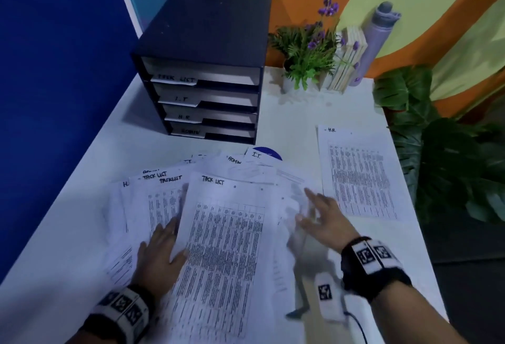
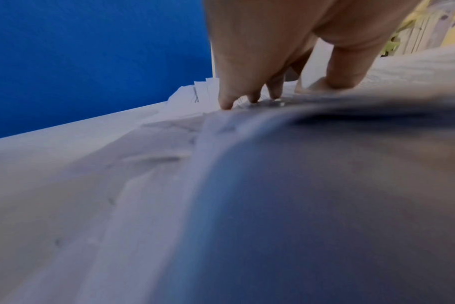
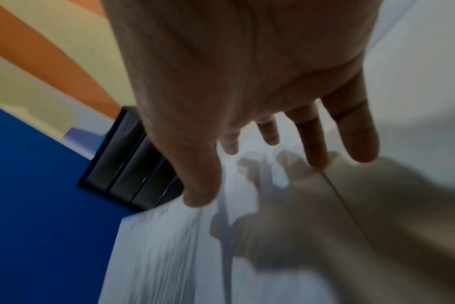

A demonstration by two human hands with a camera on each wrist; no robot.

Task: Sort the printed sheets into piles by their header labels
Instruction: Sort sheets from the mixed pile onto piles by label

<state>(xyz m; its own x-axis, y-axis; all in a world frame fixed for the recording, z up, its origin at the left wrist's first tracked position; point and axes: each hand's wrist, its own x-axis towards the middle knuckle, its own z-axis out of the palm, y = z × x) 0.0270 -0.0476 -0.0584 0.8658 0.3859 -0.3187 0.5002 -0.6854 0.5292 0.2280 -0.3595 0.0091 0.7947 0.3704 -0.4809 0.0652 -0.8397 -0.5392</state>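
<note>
From my head camera I look down on a white table (image 1: 82, 179) where a loose spread of printed sheets (image 1: 164, 199) fans out in front of me, their handwritten headers reading TASK LIST several times over, with ADMIN, I.T. and part of an H.R. header showing at the far and left edges. The topmost sheet, headed TASK LIST (image 1: 224, 248), lies near the middle of the spread, dense with table print. My left hand (image 1: 161, 253) rests flat on the papers at that sheet's left edge, fingers straight and fairly close together, thumb lying on the top sheet; the left wrist view shows the fingertips (image 2: 226, 102) pressing down on paper, with a sheet edge bulging up just beside them. My right hand (image 1: 319, 218) is spread, fingers apart and straight, over the right side of the spread; it is blurred, and I cannot tell whether it touches the paper, though the right wrist view shows its fingers (image 3: 361, 131) splayed and its shadow cast on the sheets below. A single sheet headed H.R. (image 1: 358, 174) lies apart on the right side of the table. At the back stands a dark four-tier paper tray (image 1: 205, 29) with shelves labelled TASK LIST, I.T., H.R. and ADMIN, top to bottom. Beside it are a potted plant with purple flowers (image 1: 308, 51) and a lilac bottle (image 1: 377, 40).
</note>
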